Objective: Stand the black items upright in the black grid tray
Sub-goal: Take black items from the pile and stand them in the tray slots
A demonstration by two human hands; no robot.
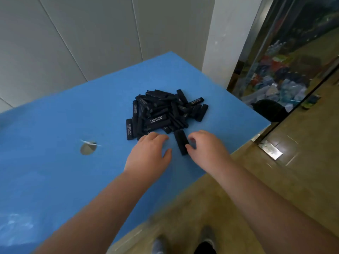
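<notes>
My right grip (201,143) pinches the near end of one stray black item (181,144) lying flat, long axis pointing away toward the pile (163,112) by the table's (55,125) right edge; left hand (150,153) open beside it; no tray visible.

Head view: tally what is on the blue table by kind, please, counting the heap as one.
Heap of black items: 1
Single black item lying apart, touched by the right hand: 1
Hands (left hand included): 2
Round hole in the table: 1
Grid trays: 0
Total: 5
</notes>
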